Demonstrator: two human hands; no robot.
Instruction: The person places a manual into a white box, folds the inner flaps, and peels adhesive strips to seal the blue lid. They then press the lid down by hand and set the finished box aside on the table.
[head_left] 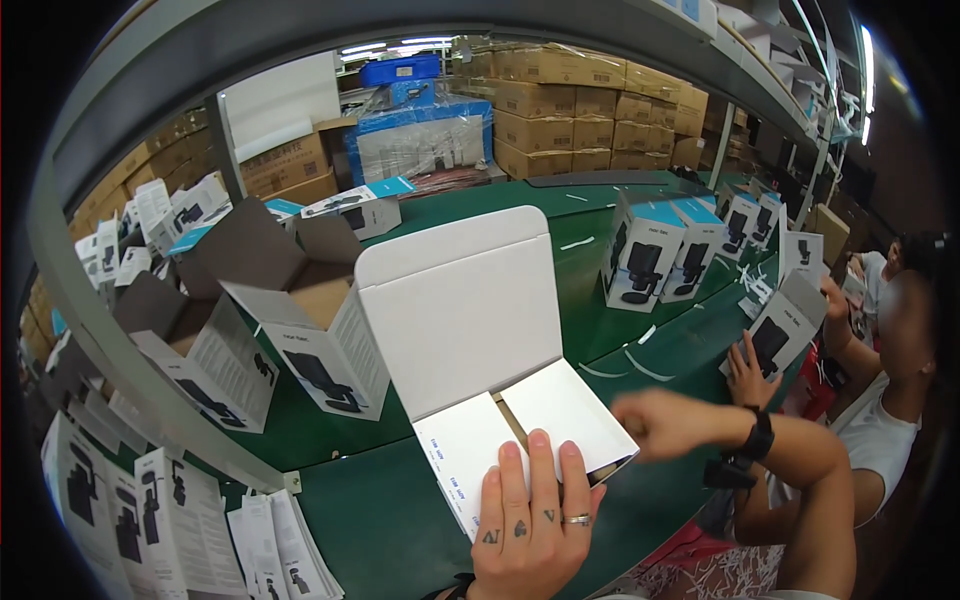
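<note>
An upright white lid stands behind the white carton (pixel 462 450) in front of me, and its inner flaps are folded in with a narrow gap between them. My left hand (pixel 535 525) lies on the near side of this carton, its fingers stretched flat over the flaps. Just beyond the carton's right corner is my right hand (pixel 665 424), with a dark watch on the wrist. Its fingers are curled in; what they hold, if anything, is hidden.
Open printed boxes (pixel 325 375) stand at left, by a stack of leaflets (pixel 285 550). Finished-looking boxes (pixel 640 255) line the green table (pixel 390 520) at back right, among white paper strips. A co-worker's hand (pixel 750 375) holds a box (pixel 785 335). A metal post (pixel 150 385) rises at left.
</note>
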